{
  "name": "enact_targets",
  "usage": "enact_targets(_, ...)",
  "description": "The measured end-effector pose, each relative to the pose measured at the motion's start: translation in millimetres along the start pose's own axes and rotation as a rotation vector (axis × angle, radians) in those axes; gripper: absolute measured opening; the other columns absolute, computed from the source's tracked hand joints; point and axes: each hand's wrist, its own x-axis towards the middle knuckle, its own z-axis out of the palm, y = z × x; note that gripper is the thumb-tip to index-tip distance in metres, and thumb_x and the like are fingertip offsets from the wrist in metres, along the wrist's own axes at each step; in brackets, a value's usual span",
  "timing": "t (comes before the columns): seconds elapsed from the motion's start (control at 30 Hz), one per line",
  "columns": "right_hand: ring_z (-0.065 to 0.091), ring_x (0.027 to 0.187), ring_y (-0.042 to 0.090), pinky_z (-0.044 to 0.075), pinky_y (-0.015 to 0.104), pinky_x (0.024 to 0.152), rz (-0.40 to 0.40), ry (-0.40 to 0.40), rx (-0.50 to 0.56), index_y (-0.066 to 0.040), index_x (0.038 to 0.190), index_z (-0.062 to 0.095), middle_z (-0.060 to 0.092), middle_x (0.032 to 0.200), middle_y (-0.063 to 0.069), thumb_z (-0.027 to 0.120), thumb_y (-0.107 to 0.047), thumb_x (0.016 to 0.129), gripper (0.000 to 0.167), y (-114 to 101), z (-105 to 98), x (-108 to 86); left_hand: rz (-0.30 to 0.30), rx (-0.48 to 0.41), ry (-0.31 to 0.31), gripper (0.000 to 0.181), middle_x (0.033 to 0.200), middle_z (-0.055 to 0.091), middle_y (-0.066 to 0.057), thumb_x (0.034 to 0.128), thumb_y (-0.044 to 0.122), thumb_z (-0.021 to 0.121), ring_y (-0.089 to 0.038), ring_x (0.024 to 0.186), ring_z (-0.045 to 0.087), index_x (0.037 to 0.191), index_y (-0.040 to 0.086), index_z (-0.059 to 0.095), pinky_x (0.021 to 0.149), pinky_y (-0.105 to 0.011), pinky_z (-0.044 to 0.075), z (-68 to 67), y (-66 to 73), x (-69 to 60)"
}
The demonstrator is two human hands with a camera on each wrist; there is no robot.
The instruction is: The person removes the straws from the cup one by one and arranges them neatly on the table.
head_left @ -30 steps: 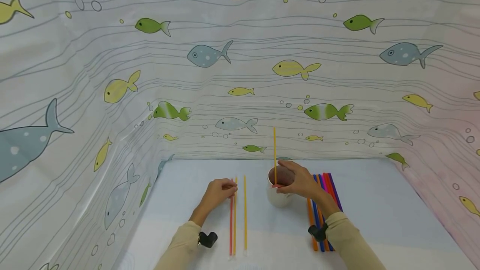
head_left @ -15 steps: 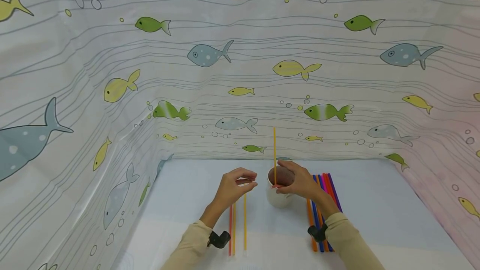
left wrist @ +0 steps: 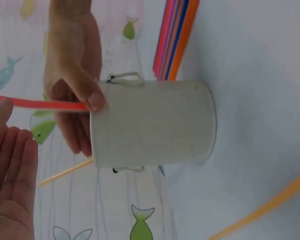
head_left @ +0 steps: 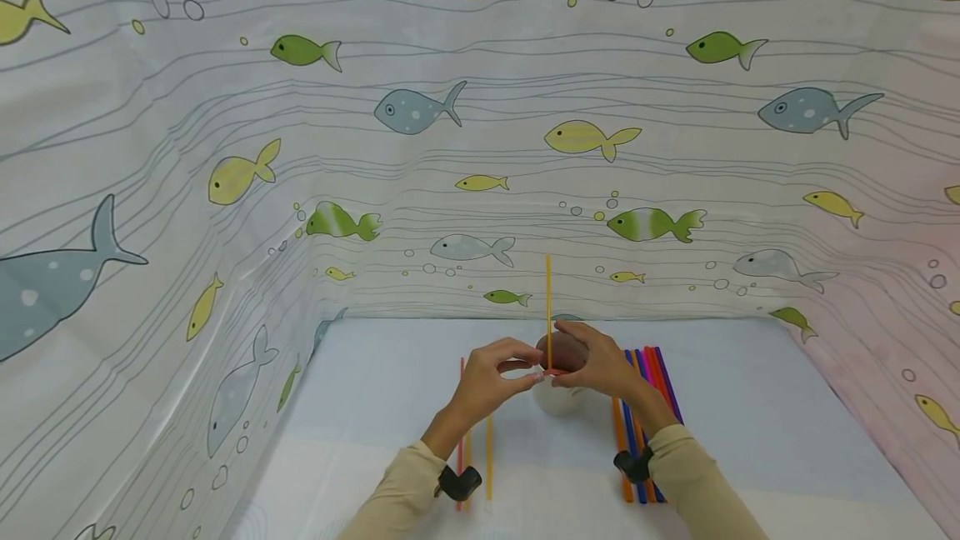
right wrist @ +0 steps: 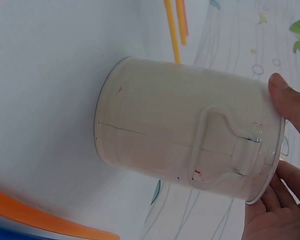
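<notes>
A white metal pail [head_left: 558, 400] with side handles stands upright on the table. My right hand [head_left: 600, 361] holds its rim, with the thumb on the edge in the right wrist view. A yellow straw [head_left: 548, 298] rises from the pail. From the rim beside my right thumb, a red straw [left wrist: 40, 103] sticks out in the left wrist view. My left hand [head_left: 491, 377] is close to the pail's left side. Its thumb overlaps the red straw in the left wrist view, and its other fingers [left wrist: 25, 150] are straight.
Red and yellow straws [head_left: 490, 465] lie on the white table left of the pail, partly behind my left arm. To the right lie several thick orange, blue, pink, red and purple sticks [head_left: 624, 448]. A fish-print curtain [head_left: 420, 173] surrounds the table.
My left hand has moved right, away from the straws on the table, to the red straw at the pail's rim. The right hand and the pail have stayed in place.
</notes>
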Motion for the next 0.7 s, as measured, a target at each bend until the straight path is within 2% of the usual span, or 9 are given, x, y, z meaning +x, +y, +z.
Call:
enact_targets(0.17,0.042,0.132,0.034,0.036,0.066,0.103,-0.017,-0.002,0.001,-0.015,0.147,0.044,0.045,0.147,0.004,0.091,-0.035,0.066,0.096,-0.7,0.6,0.6,0.022,0.010,0.016,0.024,0.096,0.067,-0.022,0.0783,-0.010,0.076,-0.036,0.089,0.067,0.101,-0.010,0.068,0.077,-0.046,0.059,4.1,-3.9,0.3)
enact_targets(0.33,0.043,0.132,0.033,0.037,0.066,0.102,-0.014,0.009,-0.020,-0.018,0.147,0.044,0.046,0.147,0.003,0.091,-0.044,0.064,0.098,0.6,0.5,1.0,0.046,0.008,0.024,0.023,0.094,0.067,-0.022,0.0780,-0.012,0.075,-0.037,0.087,0.068,0.099,-0.008,0.069,0.076,-0.046,0.059,7.8,-4.7,1.7)
enact_targets(0.5,0.043,0.131,0.033,0.038,0.066,0.101,-0.009,0.007,-0.015,-0.016,0.148,0.044,0.045,0.148,0.004,0.090,-0.046,0.064,0.100,-0.4,0.1,0.7,0.082,0.017,0.018,0.024,0.093,0.067,-0.023,0.0773,-0.016,0.073,-0.036,0.086,0.069,0.099,-0.005,0.069,0.075,-0.042,0.060,12.1,-5.0,3.1)
enact_targets(0.7,0.042,0.132,0.033,0.037,0.066,0.102,-0.011,0.008,-0.005,-0.014,0.147,0.044,0.045,0.147,0.004,0.090,-0.047,0.064,0.100,-1.2,0.1,-0.4,0.104,0.065,0.017,0.024,0.092,0.069,-0.020,0.0773,-0.017,0.072,-0.030,0.087,0.070,0.098,-0.003,0.071,0.076,-0.034,0.060,15.4,-5.9,3.4)
